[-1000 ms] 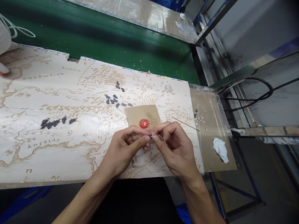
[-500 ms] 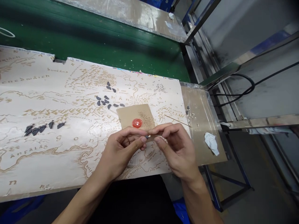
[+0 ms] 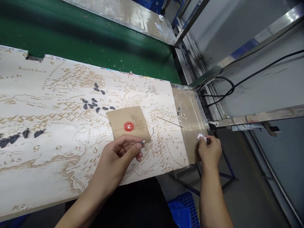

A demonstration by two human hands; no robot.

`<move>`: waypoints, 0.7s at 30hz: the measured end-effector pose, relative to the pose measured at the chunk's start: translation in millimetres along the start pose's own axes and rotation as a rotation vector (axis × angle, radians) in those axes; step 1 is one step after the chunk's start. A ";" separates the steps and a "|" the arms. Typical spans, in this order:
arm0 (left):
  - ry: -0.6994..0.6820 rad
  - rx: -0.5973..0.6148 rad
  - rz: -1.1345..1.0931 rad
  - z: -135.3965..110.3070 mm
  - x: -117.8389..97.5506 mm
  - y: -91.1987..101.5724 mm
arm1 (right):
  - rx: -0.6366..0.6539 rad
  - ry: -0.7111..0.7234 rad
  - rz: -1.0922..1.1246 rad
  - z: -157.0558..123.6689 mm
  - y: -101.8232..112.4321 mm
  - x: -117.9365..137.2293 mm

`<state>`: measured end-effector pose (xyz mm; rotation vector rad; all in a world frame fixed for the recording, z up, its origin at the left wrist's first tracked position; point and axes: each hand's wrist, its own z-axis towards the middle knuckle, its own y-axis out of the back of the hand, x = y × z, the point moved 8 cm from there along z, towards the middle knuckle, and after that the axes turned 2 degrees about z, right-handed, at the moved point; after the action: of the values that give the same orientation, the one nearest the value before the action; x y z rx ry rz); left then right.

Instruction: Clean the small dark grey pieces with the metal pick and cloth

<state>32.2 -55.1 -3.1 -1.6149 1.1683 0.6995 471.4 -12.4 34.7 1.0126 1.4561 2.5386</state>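
My left hand (image 3: 125, 150) pinches a small dark piece with a pale tip (image 3: 142, 142) between thumb and fingertips, above the near edge of a brown cardboard square (image 3: 118, 118). On that square lies a round, glossy red blob (image 3: 128, 126), with tiny specks scattered beside it. Over at the right end of the table, my right hand (image 3: 210, 147) has its fingers closed on a crumpled white tissue (image 3: 201, 137). Several dark grey leaf-shaped pieces (image 3: 91, 104) lie on the map-printed sheet to the left.
A thin brown stick (image 3: 169, 121) rests across the right edge of the map sheet (image 3: 52, 167). Small pale bits (image 3: 181, 117) are strewn near it. A green surface (image 3: 95, 47) runs behind the table. Metal framing (image 3: 213, 76) and a black cable (image 3: 223, 95) stand at the right.
My right hand has left my left hand and moved right to the tissue, closing on it. The left hand still holds the small piece. The view has shifted a little to the right.
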 end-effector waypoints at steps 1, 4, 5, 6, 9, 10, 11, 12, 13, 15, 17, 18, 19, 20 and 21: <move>0.001 -0.008 -0.020 -0.4 0.1 -2.2 | -0.025 0.002 0.017 -3.7 4.3 5.5; 0.026 -0.033 -0.098 -0.7 0.1 -8.2 | -0.105 0.027 0.124 -26.6 22.0 42.0; 0.031 -0.039 -0.126 -0.6 -0.6 -10.3 | -0.104 0.032 0.193 -38.5 26.7 60.0; 0.030 -0.041 -0.154 -0.3 -2.0 -12.7 | -0.074 0.011 0.358 -51.8 28.8 78.5; 0.011 -0.035 -0.219 0.0 -7.4 -19.4 | 0.335 -0.033 0.735 -99.0 7.2 150.7; 0.009 -0.036 -0.235 -0.2 -8.6 -20.9 | 0.491 -0.048 0.834 -116.0 -2.2 174.6; 0.010 -0.038 -0.251 -0.7 -9.2 -22.0 | 0.632 -0.087 0.903 -131.8 -11.8 193.8; 0.014 -0.038 -0.265 -1.3 -9.3 -22.7 | 0.738 -0.117 0.956 -144.5 -19.6 209.2; 0.013 -0.037 -0.275 -1.9 -9.3 -23.1 | 0.810 -0.144 0.990 -153.6 -26.0 220.1; 0.000 -0.037 -0.277 -3.0 -9.0 -22.8 | 0.894 -0.188 1.028 -163.1 -36.5 230.8; -0.032 -0.047 -0.252 -3.4 -9.1 -21.2 | 0.937 -0.224 1.058 -165.5 -43.9 232.7; -0.056 -0.056 -0.234 -3.3 -9.8 -20.2 | 0.956 -0.243 1.073 -166.0 -46.6 232.3; -0.084 -0.065 -0.217 -3.2 -10.9 -19.4 | 0.972 -0.261 1.090 -166.2 -48.6 231.5; -0.112 -0.075 -0.200 -3.2 -12.1 -18.6 | 0.987 -0.280 1.105 -166.6 -50.1 230.8; -0.138 -0.084 -0.186 -3.3 -13.5 -18.1 | 1.001 -0.296 1.123 -167.2 -51.2 230.4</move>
<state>43.6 -52.4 16.5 -1.6922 0.8866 0.7350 183.4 -31.0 55.5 2.8234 2.5696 1.6399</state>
